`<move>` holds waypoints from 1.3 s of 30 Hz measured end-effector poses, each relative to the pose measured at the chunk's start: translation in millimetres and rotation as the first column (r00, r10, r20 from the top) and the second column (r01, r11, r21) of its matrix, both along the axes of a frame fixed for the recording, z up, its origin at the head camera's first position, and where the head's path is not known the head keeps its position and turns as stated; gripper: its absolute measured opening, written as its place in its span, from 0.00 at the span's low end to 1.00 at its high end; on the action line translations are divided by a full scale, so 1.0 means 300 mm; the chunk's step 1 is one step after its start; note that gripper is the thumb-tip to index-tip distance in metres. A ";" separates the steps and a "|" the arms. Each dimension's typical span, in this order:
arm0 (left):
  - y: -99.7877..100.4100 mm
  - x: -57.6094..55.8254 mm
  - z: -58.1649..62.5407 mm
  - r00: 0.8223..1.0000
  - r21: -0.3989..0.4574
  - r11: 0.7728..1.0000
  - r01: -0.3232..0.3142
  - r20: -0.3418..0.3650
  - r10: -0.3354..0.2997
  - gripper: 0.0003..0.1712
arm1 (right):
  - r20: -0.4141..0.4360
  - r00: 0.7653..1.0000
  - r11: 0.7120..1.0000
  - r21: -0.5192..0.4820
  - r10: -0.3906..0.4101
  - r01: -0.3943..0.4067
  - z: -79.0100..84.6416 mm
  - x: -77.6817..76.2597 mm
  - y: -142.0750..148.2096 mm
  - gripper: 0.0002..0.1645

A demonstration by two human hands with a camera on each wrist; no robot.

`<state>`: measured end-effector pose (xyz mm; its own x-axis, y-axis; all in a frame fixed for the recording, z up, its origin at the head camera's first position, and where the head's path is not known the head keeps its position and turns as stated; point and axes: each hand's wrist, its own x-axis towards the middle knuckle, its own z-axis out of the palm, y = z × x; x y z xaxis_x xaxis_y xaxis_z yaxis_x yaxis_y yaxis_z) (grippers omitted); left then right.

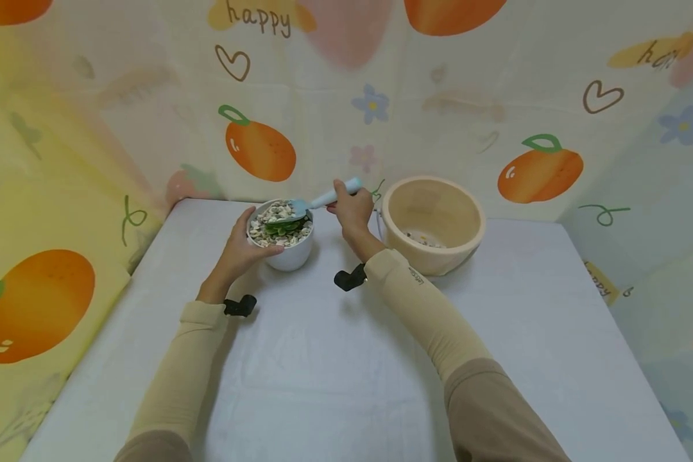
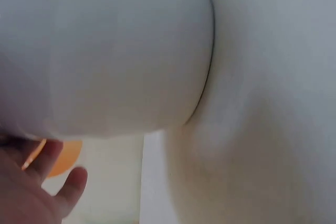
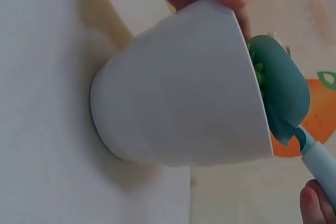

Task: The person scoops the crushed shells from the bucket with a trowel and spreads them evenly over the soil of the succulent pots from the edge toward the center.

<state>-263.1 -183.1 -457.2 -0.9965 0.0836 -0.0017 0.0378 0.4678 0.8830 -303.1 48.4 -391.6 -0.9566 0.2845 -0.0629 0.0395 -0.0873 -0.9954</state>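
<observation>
A white flower pot (image 1: 291, 259) stands on the table, filled with pale pebbles (image 1: 264, 229) around a small green succulent (image 1: 284, 227). My left hand (image 1: 238, 249) holds the pot by its left side, thumb along the front rim and fingers round the far side. In my right hand (image 1: 355, 210) is the handle of a light blue trowel (image 1: 326, 197). The trowel's scoop (image 3: 286, 80) is over the pot's mouth, close above the succulent, and pebbles lie at the scoop in the head view. In the left wrist view the pot's wall (image 2: 121, 56) covers most of the work.
A large cream bucket (image 1: 439, 258) stands right of the pot, behind my right forearm, with a few pebbles (image 1: 421, 240) on its bottom. White cloth covers the table (image 1: 323, 372). Printed curtains (image 1: 427, 115) close off the back and sides.
</observation>
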 end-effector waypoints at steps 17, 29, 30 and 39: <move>-0.018 -0.006 0.012 0.997 -0.048 0.997 0.068 0.025 -0.067 0.70 | -0.114 0.993 0.993 0.113 -0.010 0.023 0.008 0.023 -0.021 0.15; 0.013 0.015 0.001 1.000 -0.008 1.000 0.003 -0.008 -0.003 0.68 | -0.192 0.981 0.982 0.182 -0.004 0.040 0.006 0.035 -0.028 0.16; 0.018 0.017 0.000 1.000 -0.021 1.000 -0.006 -0.018 0.005 0.68 | -0.194 0.981 0.982 0.184 -0.010 0.047 0.004 0.035 -0.028 0.16; 0.000 0.022 0.021 1.000 -0.098 0.995 0.029 -0.009 -0.030 0.68 | -0.213 0.977 0.985 0.166 -0.010 0.046 0.000 0.036 -0.035 0.15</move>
<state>-256.7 -183.0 -451.0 -0.9936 0.1126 -0.0010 0.0616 0.5509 0.8323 -292.3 37.8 -391.5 -0.9346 0.3002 0.1909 -0.1731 0.0852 -0.9812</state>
